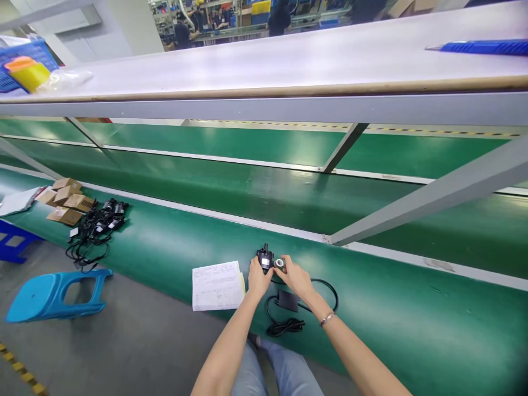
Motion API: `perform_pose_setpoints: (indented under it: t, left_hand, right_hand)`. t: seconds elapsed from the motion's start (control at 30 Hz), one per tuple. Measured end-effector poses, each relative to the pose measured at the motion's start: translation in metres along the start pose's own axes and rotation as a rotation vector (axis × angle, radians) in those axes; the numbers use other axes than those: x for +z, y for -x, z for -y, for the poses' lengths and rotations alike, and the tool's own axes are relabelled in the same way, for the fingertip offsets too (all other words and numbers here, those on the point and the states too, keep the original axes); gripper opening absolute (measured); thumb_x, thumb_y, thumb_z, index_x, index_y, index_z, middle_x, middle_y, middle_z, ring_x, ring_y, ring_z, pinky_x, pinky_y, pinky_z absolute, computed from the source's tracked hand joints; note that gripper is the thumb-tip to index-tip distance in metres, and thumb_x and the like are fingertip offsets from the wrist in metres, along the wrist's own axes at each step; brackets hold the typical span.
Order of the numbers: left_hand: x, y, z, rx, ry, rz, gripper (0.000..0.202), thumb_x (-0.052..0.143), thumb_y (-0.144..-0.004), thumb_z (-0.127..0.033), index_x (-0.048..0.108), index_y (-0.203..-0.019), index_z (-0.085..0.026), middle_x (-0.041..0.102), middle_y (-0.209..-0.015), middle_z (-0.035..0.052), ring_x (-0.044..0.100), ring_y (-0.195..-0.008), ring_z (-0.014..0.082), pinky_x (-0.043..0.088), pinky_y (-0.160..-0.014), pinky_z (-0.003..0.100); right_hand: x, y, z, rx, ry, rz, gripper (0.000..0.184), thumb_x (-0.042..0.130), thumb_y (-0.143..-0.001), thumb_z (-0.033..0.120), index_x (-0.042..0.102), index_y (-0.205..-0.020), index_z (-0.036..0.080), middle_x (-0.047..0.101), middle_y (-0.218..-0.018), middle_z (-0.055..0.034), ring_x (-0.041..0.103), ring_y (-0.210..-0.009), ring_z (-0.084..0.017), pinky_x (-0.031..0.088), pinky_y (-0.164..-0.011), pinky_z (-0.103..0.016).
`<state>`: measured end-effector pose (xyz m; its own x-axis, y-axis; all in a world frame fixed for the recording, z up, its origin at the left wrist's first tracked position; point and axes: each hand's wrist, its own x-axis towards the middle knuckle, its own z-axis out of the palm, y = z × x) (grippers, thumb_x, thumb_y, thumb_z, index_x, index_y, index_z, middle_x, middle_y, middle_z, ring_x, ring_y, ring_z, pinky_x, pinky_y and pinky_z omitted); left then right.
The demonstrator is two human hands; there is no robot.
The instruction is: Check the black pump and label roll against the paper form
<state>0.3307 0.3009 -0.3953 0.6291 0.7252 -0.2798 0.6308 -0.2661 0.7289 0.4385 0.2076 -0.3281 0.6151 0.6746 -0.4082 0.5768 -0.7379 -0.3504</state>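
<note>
A small black pump point(264, 257) rests on the green bench surface point(173, 253), and my left hand point(258, 279) grips it from below. My right hand point(293, 275) pinches a small silver ring-shaped part point(280, 263) right beside the pump. The pump's black cable with a flat black adapter point(287, 300) loops on the bench just under my right wrist, which wears a bracelet. A printed white sheet point(217, 285) lies left of my left hand.
Several small cardboard boxes point(66, 201) and a pile of black pumps with cables point(99, 223) lie far left on the bench. A blue plastic stool point(53, 294) is tipped over on the floor. A grey shelf point(289, 107) with diagonal braces overhangs the conveyor; people stand far behind.
</note>
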Motion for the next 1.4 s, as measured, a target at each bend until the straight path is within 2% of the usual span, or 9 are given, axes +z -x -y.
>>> perform_pose_setpoints:
  t: [0.17, 0.3, 0.5, 0.63, 0.73, 0.93, 1.1, 1.23, 1.4]
  left_hand:
    - [-0.001, 0.021, 0.002, 0.028, 0.002, -0.062, 0.059, 0.063, -0.091, -0.031, 0.042, -0.142, -0.009, 0.057, -0.135, 0.0225, 0.055, -0.133, 0.0318, 0.046, -0.110, 0.045]
    - [-0.018, 0.063, 0.025, 0.048, -0.025, -0.162, 0.049, 0.047, -0.100, -0.034, 0.040, -0.143, -0.013, 0.056, -0.139, 0.0209, 0.053, -0.135, 0.0301, 0.046, -0.111, 0.049]
    - [-0.070, 0.128, 0.096, 0.011, -0.109, -0.318, 0.039, 0.037, -0.102, -0.028, 0.044, -0.138, -0.013, 0.060, -0.131, 0.0202, 0.059, -0.125, 0.0305, 0.052, -0.104, 0.055]
    - [-0.115, 0.134, 0.150, 0.028, -0.160, -0.341, 0.035, 0.037, -0.103, -0.028, 0.051, -0.132, -0.015, 0.065, -0.126, 0.0175, 0.062, -0.121, 0.0308, 0.056, -0.100, 0.056]
    - [-0.149, 0.119, 0.186, 0.084, -0.189, -0.312, 0.033, 0.039, -0.102, -0.026, 0.055, -0.130, -0.017, 0.067, -0.124, 0.0142, 0.063, -0.119, 0.0285, 0.057, -0.100, 0.052]
    - [-0.210, 0.080, 0.249, 0.208, -0.264, -0.246, 0.033, 0.044, -0.100, -0.019, 0.058, -0.131, -0.019, 0.068, -0.126, 0.0119, 0.064, -0.116, 0.0260, 0.058, -0.097, 0.047]
    - [-0.232, 0.062, 0.293, 0.289, -0.330, -0.166, 0.036, 0.044, -0.100, -0.015, 0.060, -0.132, -0.020, 0.070, -0.128, 0.0100, 0.065, -0.115, 0.0246, 0.057, -0.098, 0.044]
    - [-0.227, 0.048, 0.314, 0.341, -0.342, -0.100, 0.039, 0.047, -0.101, -0.018, 0.057, -0.138, -0.022, 0.069, -0.133, 0.0080, 0.064, -0.114, 0.0237, 0.057, -0.098, 0.041]
    - [-0.215, 0.029, 0.325, 0.422, -0.437, -0.031, 0.045, 0.054, -0.101, -0.032, 0.052, -0.144, -0.019, 0.064, -0.143, 0.0092, 0.061, -0.110, 0.0270, 0.057, -0.092, 0.043]
  right_hand:
    - [-0.011, 0.009, -0.018, -0.086, -0.037, 0.003, 0.046, 0.054, -0.100, 0.036, 0.046, -0.140, 0.017, 0.074, -0.100, -0.0060, 0.072, -0.088, -0.022, 0.049, -0.068, -0.030]
    - [-0.008, 0.006, -0.016, -0.151, -0.052, -0.028, 0.050, 0.052, -0.098, 0.041, 0.044, -0.144, 0.022, 0.073, -0.116, -0.0110, 0.073, -0.093, -0.027, 0.047, -0.065, -0.032]
    - [-0.003, -0.008, -0.005, -0.129, -0.185, -0.094, 0.022, 0.054, -0.093, 0.040, 0.066, -0.102, 0.024, 0.075, -0.102, -0.0100, 0.070, -0.082, -0.027, 0.045, -0.066, -0.032]
    - [-0.015, 0.006, -0.002, 0.049, -0.408, -0.175, 0.043, 0.049, -0.090, 0.058, 0.064, -0.106, 0.021, 0.071, -0.082, -0.0087, 0.064, -0.069, -0.026, 0.047, -0.064, -0.035]
    - [-0.014, 0.025, 0.027, 0.113, -0.631, -0.177, 0.057, 0.044, -0.091, 0.068, 0.062, -0.113, 0.018, 0.068, -0.080, -0.0066, 0.061, -0.067, -0.022, 0.052, -0.065, -0.034]
    - [0.047, 0.024, 0.136, 0.113, -0.862, -0.056, 0.055, 0.053, -0.091, 0.068, 0.064, -0.114, 0.019, 0.065, -0.078, -0.0033, 0.058, -0.067, -0.018, 0.052, -0.066, -0.032]
    - [0.115, -0.010, 0.203, 0.093, -0.811, 0.074, 0.050, 0.058, -0.088, 0.065, 0.066, -0.111, 0.022, 0.066, -0.079, -0.0024, 0.057, -0.069, -0.019, 0.049, -0.065, -0.032]
    - [0.160, -0.035, 0.225, 0.035, -0.724, 0.170, 0.044, 0.057, -0.088, 0.062, 0.065, -0.107, 0.023, 0.067, -0.081, -0.0020, 0.058, -0.069, -0.019, 0.050, -0.066, -0.032]
    - [0.204, -0.061, 0.218, 0.034, -0.690, 0.202, 0.045, 0.056, -0.090, 0.062, 0.064, -0.110, 0.022, 0.062, -0.076, 0.0001, 0.058, -0.071, -0.020, 0.050, -0.068, -0.032]
